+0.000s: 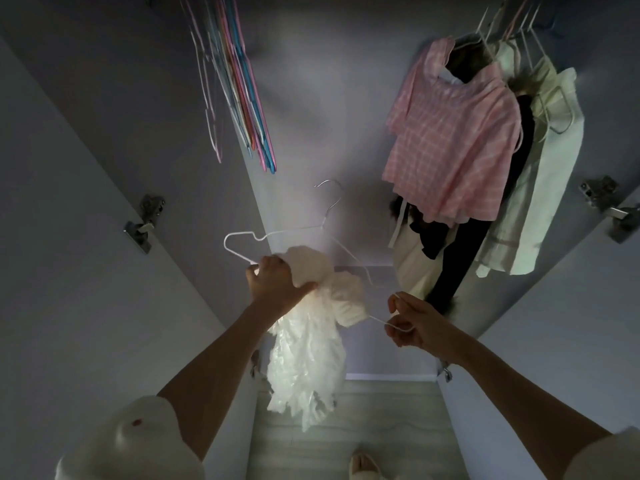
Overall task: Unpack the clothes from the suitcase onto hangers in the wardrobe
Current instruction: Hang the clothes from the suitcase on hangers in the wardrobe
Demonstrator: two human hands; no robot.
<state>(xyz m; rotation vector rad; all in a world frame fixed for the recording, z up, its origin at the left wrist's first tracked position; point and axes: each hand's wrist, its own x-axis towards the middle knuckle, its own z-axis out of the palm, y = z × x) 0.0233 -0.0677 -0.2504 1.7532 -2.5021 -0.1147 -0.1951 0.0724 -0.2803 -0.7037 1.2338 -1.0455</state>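
Note:
A white wire hanger (294, 230) is held up inside the open wardrobe, its hook pointing up. My left hand (277, 282) grips a bunched white garment (311, 348) together with the hanger's left part. The garment hangs crumpled below the hand. My right hand (412, 323) pinches the hanger's right end. The suitcase is out of view.
Empty pink and blue hangers (239, 84) hang at the upper left. On the right hang a pink checked top (453, 140), a dark garment (464, 258) and cream garments (540, 188). Door hinges (143, 223) sit on both open doors. The wooden floor (381, 427) lies below.

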